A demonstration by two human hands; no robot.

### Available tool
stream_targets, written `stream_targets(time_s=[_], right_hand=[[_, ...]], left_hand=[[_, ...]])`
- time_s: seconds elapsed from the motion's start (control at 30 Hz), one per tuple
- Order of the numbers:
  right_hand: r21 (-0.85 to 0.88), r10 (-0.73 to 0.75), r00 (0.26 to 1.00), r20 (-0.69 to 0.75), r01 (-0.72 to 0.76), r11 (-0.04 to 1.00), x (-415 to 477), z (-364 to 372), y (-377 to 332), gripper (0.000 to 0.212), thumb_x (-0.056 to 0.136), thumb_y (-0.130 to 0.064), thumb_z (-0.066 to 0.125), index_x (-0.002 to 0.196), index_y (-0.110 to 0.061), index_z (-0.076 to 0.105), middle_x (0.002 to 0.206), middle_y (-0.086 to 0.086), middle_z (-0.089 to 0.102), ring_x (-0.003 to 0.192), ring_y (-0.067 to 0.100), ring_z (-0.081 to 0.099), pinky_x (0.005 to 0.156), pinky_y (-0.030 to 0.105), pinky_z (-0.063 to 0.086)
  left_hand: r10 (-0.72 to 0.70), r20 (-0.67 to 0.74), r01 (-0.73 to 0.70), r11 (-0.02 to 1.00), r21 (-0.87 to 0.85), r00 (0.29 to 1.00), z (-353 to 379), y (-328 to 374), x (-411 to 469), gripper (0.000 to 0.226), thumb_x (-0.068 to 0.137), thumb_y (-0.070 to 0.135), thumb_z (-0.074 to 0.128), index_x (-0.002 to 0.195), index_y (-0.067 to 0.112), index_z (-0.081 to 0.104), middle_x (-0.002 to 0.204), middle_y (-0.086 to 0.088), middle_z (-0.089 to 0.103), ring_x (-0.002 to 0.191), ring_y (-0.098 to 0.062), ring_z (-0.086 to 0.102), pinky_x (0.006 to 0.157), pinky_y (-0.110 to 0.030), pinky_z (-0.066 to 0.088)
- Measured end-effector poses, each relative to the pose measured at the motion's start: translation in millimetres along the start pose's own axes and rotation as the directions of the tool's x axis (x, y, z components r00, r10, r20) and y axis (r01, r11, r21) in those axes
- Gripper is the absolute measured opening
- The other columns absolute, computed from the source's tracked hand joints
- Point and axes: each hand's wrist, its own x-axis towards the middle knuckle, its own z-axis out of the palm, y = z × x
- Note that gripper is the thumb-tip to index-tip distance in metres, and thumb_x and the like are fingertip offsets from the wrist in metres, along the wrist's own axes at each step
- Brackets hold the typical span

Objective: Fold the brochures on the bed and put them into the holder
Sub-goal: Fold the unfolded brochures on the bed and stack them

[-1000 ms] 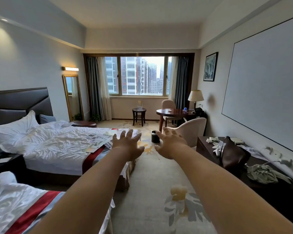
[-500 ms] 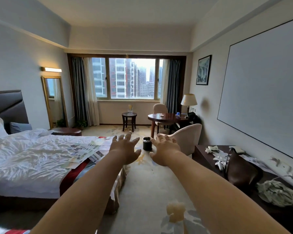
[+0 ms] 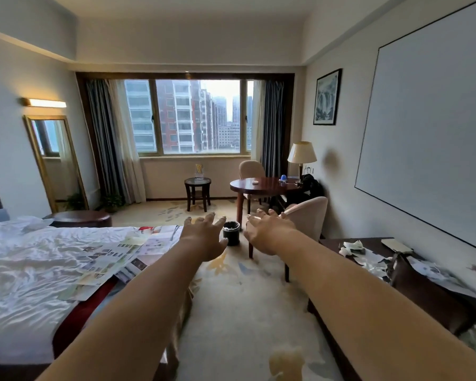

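Approach step, by the look of it: left hand (image 3: 204,240) and right hand (image 3: 268,233) spread wide, each grip empty (holder unseen). Brochures (image 3: 113,259) lie unfolded on the bed (image 3: 25,284), left; next, reach left.

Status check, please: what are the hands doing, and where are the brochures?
Left hand and right hand open, empty, outstretched. Brochures unfolded on bed. Holder not spotted.
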Motion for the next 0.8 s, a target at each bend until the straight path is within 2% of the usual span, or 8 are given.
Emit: stream_targets(time_s=[0.1,0.27,0.37,0.5,0.6,0.8], right_hand=[[-0.016,-0.011,1.000,0.007,0.011,1.000,66,-2,35,0.065,0.107,-0.055,0.027,0.165,-0.030,0.016,0.174,0.003,0.006,0.160,0.033,0.005,0.128,0.053,0.005],[-0.003,-0.017,1.000,-0.005,0.017,1.000,172,1,87,0.070,0.104,-0.061,0.030,0.166,-0.032,0.012,0.174,0.001,0.003,0.160,0.032,0.002,0.128,0.054,0.004],[0.032,-0.031,0.998,-0.050,0.032,0.999,230,13,111,0.069,0.104,-0.060,0.034,0.165,-0.033,0.017,0.174,0.001,0.004,0.160,0.030,0.004,0.129,0.053,0.004],[0.069,-0.063,0.991,-0.118,0.071,0.995,305,35,135,0.066,0.105,-0.058,0.035,0.164,-0.034,0.021,0.174,0.002,0.004,0.160,0.029,0.001,0.129,0.052,0.007],[0.081,-0.056,0.993,-0.101,0.065,0.995,375,48,150,0.069,0.104,-0.061,0.033,0.165,-0.035,0.016,0.174,0.001,0.000,0.161,0.028,-0.002,0.129,0.052,0.006],[0.058,-0.047,0.997,-0.067,0.051,0.997,506,51,172,0.070,0.104,-0.062,0.032,0.165,-0.035,0.013,0.174,-0.001,-0.004,0.160,0.026,-0.007,0.129,0.053,0.004]], left_hand=[[0.004,0.006,-0.004,0.999,0.032,1.000,9,12,64,0.073,0.101,0.057,0.043,0.163,0.031,0.015,0.171,-0.006,0.015,0.154,-0.031,0.025,0.123,-0.057,0.018],[-0.050,0.021,0.050,0.999,0.006,0.999,18,21,177,0.068,0.102,0.057,0.039,0.163,0.035,0.017,0.172,-0.005,0.011,0.155,-0.031,0.021,0.124,-0.058,0.016],[-0.076,0.013,0.076,0.996,-0.054,0.997,36,28,240,0.067,0.101,0.057,0.039,0.162,0.036,0.020,0.171,-0.005,0.016,0.155,-0.031,0.021,0.123,-0.057,0.016],[-0.081,0.083,0.087,0.994,-0.071,0.993,79,34,315,0.068,0.100,0.059,0.040,0.161,0.039,0.019,0.171,-0.005,0.015,0.157,-0.033,0.011,0.124,-0.059,0.011],[-0.099,0.089,0.106,0.991,-0.080,0.991,106,26,382,0.067,0.101,0.058,0.039,0.161,0.038,0.018,0.172,-0.004,0.012,0.158,-0.033,0.006,0.124,-0.061,0.007],[-0.093,0.075,0.100,0.990,-0.099,0.993,130,-4,529,0.067,0.101,0.059,0.037,0.162,0.038,0.016,0.172,-0.005,0.008,0.158,-0.035,0.007,0.123,-0.061,0.010]])
